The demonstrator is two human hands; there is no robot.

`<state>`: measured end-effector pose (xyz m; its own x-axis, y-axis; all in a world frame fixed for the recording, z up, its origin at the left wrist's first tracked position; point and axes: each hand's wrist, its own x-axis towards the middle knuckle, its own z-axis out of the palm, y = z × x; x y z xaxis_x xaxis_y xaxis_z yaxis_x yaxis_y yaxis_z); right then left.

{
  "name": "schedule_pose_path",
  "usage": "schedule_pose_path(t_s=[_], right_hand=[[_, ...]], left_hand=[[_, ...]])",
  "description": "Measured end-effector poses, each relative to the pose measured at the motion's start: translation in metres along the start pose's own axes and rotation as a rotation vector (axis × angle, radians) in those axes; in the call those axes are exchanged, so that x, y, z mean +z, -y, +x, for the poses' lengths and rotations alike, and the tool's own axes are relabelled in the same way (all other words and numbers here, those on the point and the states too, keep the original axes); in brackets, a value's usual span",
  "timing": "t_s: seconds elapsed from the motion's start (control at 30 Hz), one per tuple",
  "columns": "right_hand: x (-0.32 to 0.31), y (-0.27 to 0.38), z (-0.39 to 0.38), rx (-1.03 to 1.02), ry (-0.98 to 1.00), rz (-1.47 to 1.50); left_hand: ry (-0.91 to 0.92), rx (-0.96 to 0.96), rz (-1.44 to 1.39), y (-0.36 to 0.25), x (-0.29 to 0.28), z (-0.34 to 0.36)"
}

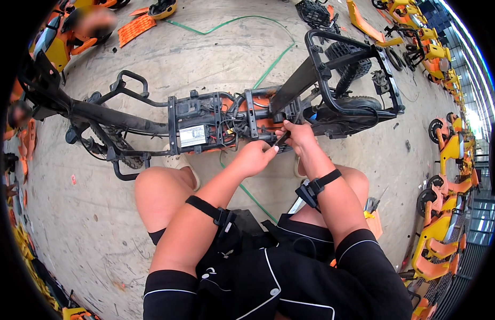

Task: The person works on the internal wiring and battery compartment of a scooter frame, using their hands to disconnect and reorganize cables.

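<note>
A stripped black scooter frame (119, 116) stretches across in front of me, with wiring and modules in its middle bay. My left hand (256, 158) is closed at the bay's near edge, thumb and fingers pinched on a short dark, thin piece (282, 139). The other end of that piece meets my right hand (301, 136), whose fingers are curled below the slanted black seat tube. Whether it is a cable or a tool I cannot make out. Left of my hands, a silver box with a label (192, 135) sits among the black wires (226, 128).
A green hose (282, 56) runs over the concrete floor (93, 213) and under the frame. Rows of yellow and orange scooters (444, 234) line the right side. An orange crate-like panel (135, 29) lies at the far left. Another person (93, 24) is at the upper left.
</note>
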<state>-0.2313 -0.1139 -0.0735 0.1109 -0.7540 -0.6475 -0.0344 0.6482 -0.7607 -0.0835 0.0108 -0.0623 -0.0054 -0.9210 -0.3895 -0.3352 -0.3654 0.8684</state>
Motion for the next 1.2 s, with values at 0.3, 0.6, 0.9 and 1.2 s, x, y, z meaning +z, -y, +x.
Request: schedule_pose_path(t_s=[0.3, 0.6, 0.9, 1.2], right_hand=[[0.000, -0.005, 0.011, 0.038, -0.020, 0.022], [-0.009, 0.018, 0.008, 0.205, 0.077, -0.054], [-0.030, 0.046, -0.003, -0.509, -0.274, -1.210], [-0.049, 0.041, 0.033, -0.760, 0.041, -1.271]], left_hand=[[-0.029, -0.006, 0.029, -0.007, 0.005, 0.006], [-0.150, -0.089, -0.219, 0.021, -0.002, 0.031], [-0.170, -0.236, -0.534, -0.005, -0.026, 0.039], [-0.238, -0.263, -0.509, 0.004, -0.038, 0.060]])
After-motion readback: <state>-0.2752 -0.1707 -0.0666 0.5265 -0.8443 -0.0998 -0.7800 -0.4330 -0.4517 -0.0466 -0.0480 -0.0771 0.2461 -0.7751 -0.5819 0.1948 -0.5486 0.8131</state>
